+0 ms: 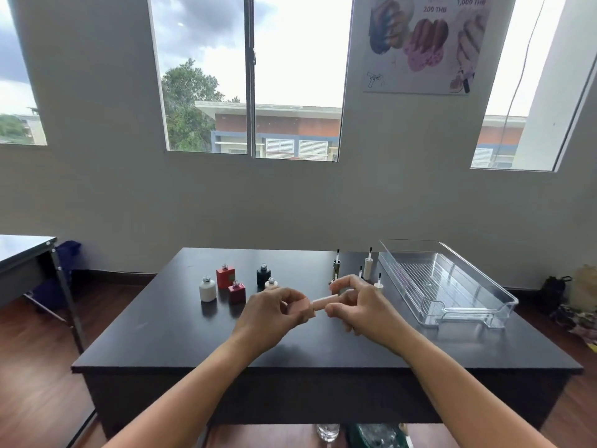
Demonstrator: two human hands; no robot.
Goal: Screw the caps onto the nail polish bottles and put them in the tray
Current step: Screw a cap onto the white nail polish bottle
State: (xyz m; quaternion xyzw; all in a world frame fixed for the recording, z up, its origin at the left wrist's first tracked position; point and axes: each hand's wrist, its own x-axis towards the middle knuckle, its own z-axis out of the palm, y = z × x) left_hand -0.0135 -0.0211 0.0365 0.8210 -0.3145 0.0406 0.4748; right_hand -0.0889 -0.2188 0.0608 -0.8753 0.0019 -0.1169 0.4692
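Right now we hold the pink bottle in the air over the middle of the desk, nearer its front edge than anything else on it. Our left hand grips the bottle, fingers curled round its body, with the neck pointing right. The cap meets that neck end-on, pinched between the thumb and fingers of our right hand. Bottle and cap share one long axis, lying almost level from left to right between the hands and rising a little toward the right. We judge the cap is being threaded on. How far it is seated we cannot tell.

Behind the left hand stand the uncapped ones: a white bottle, a red bottle, a dark red bottle, a black bottle and a small white bottle. Behind the right hand the loose caps stand brush-up.

The tray lies along the desk's right edge, to the right of both hands and further back. The right hand is nearer it, so once the cap is tight the bottle will likely need to pass rightward, either in that hand or by a left-hand reach across.
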